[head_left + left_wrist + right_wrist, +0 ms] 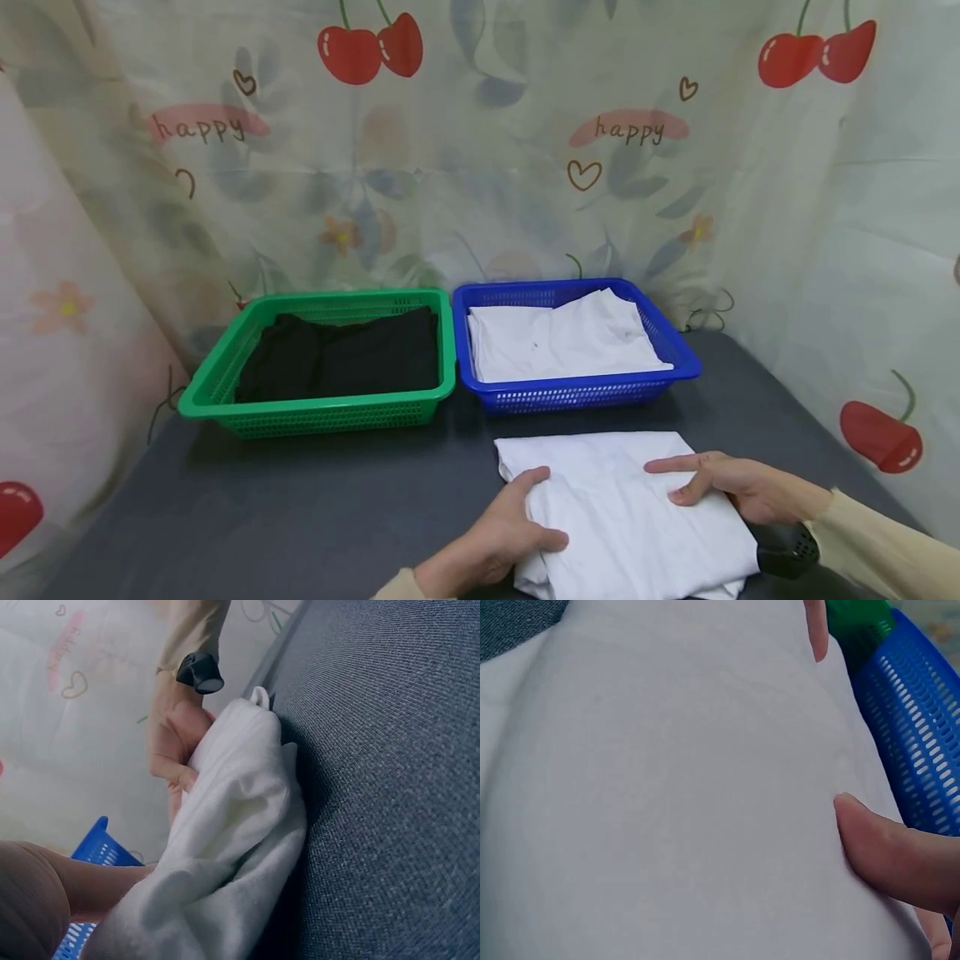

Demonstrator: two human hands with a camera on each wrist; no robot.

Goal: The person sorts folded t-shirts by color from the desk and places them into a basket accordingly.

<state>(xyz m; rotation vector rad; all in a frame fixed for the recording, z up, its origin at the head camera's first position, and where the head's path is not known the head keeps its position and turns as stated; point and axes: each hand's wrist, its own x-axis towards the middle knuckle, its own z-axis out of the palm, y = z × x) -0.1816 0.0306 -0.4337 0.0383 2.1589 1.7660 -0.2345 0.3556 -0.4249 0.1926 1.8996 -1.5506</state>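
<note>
A folded white cloth (615,508) lies on the dark grey table in front of the baskets, its layers bunched at the near left side in the left wrist view. At its left edge my left hand (506,529) grips it, thumb on top, with some fingers hidden by the fabric. My right hand (750,483) holds the opposite edge; its index finger stretches over the top. In the right wrist view, the right thumb (885,847) presses on the white surface, and part of a finger shows below the edge.
Behind the cloth stands a blue basket (577,396) with folded white fabric (555,342) inside. Beside it on the left is a green basket (315,408) holding folded black fabric (345,354). A printed curtain (480,142) closes off the back and sides of the table (300,508).
</note>
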